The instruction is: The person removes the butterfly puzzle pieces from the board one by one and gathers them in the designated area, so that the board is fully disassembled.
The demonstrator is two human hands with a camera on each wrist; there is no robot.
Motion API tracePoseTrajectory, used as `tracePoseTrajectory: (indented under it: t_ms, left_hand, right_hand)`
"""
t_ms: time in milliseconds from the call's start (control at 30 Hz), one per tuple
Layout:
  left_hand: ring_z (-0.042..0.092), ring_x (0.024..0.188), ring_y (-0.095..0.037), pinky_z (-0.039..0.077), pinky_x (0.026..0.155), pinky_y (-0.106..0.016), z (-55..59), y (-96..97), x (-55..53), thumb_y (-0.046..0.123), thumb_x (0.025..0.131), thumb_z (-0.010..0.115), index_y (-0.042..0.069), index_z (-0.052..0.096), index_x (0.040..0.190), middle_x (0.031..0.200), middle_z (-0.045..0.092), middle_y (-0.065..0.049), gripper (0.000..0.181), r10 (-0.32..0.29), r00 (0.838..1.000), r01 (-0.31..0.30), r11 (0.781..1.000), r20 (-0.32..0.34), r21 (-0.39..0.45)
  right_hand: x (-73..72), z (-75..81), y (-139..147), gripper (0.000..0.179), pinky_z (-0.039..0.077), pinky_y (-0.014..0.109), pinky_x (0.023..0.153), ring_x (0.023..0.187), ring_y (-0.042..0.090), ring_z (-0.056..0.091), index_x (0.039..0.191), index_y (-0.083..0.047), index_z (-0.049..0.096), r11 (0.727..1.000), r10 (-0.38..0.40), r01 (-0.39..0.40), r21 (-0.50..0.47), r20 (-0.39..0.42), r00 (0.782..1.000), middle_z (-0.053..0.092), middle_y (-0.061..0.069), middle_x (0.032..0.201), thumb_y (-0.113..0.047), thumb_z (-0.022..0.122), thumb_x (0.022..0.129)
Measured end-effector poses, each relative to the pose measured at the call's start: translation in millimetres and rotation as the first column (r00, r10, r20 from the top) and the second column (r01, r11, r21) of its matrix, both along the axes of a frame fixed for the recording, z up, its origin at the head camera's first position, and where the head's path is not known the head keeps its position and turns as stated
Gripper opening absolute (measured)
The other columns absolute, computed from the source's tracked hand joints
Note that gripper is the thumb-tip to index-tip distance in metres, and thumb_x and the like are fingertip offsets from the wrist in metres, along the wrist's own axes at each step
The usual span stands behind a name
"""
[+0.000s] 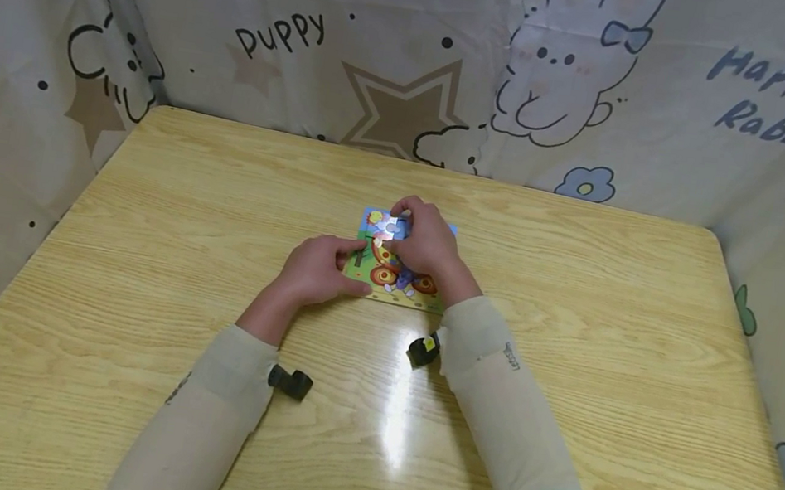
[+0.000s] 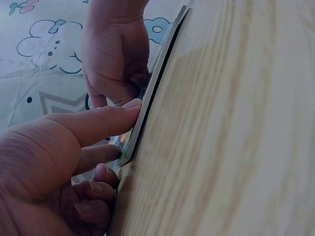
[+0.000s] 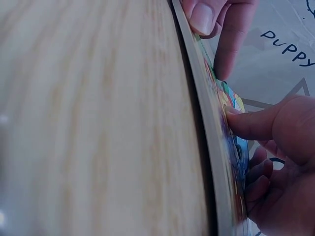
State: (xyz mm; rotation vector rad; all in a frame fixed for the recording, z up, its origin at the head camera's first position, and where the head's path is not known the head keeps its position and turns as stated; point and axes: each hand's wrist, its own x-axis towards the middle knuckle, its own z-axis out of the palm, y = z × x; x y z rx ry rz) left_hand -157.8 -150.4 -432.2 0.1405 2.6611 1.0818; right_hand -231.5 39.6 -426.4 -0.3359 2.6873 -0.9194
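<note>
A colourful jigsaw puzzle (image 1: 404, 295) with a butterfly picture lies flat on the wooden table in a thin tray-like board. At its left side is my left hand (image 1: 317, 268): the thumb rests at the front edge, the outstretched index finger touches the left part, and the other fingers are bent under. Over the upper right part is my right hand (image 1: 427, 237), its thumb and bent index finger around a pale blue puzzle piece (image 1: 395, 229). Whether that piece is raised or lies level is hard to tell. The right hand hides the puzzle's right side.
The wooden table (image 1: 611, 351) extends around the puzzle on all sides. Patterned cloth walls (image 1: 405, 46) stand at the back, left and right. A small black wrist camera (image 1: 425, 352) juts from the right sleeve and another wrist camera (image 1: 293, 384) from the left.
</note>
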Motion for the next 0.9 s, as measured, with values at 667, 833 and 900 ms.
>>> tracePoseTrajectory:
  t_ms: [667,833,900]
  left_hand:
    - [0.046,0.08,-0.023,0.033,0.071,-0.037,3.2,0.6,0.3,0.036,0.076,0.088,0.017,0.059,0.142,0.087,0.051,-0.006,0.075,0.002,1.0,-0.002,1.0,0.009,-0.004]
    - [0.045,0.079,-0.023,0.033,0.07,-0.036,2.6,0.9,0.4,0.037,0.076,0.088,0.017,0.059,0.142,0.086,0.05,-0.006,0.075,0.0,1.0,0.0,1.0,0.007,-0.01]
    - [0.045,0.078,-0.023,0.033,0.069,-0.036,2.0,1.0,0.4,0.037,0.076,0.088,0.017,0.059,0.142,0.086,0.05,-0.006,0.075,0.0,1.0,0.0,1.0,0.006,-0.008]
  right_hand:
    - [0.9,-6.2,4.4,0.047,0.041,0.045,0.091,0.102,0.027,0.05,0.118,-0.019,0.048,0.99,-0.021,0.015,-0.137,-0.043,0.999,0.051,0.009,0.115,-0.016,0.081,0.085]
    - [1.1,-5.6,6.8,0.053,0.041,0.043,0.092,0.103,0.026,0.052,0.125,-0.017,0.052,0.99,-0.052,0.048,-0.132,-0.026,0.998,0.053,0.008,0.115,-0.02,0.084,0.083]
    - [0.8,-5.8,8.0,0.053,0.042,0.042,0.092,0.103,0.025,0.052,0.127,-0.016,0.055,0.993,-0.049,0.046,-0.11,-0.027,0.998,0.053,0.009,0.115,-0.024,0.084,0.083]
